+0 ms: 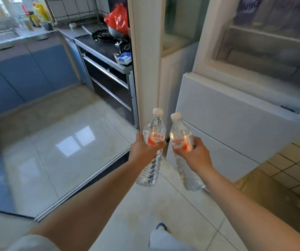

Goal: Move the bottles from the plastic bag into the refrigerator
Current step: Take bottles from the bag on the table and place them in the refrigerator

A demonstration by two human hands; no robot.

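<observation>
Refrigerator [236, 113] fills my right side, its upper compartment standing open and frosted, lower drawers closed. I'm mid-carry, I'd say: both bottles out of the bag and nearing the fridge. Left bottle [152, 147] sits upright in my left hand [143, 147], fingers wrapped round its label. Right bottle [183, 151], just beside it and apart, is gripped the same way by my right hand [196, 153]. Next I need to swing right and lift both toward that open compartment.

We see two bottles [152, 134] [181, 140] side by side, the refrigerator [236, 109] right of them, the stove [105, 46] behind left.
</observation>
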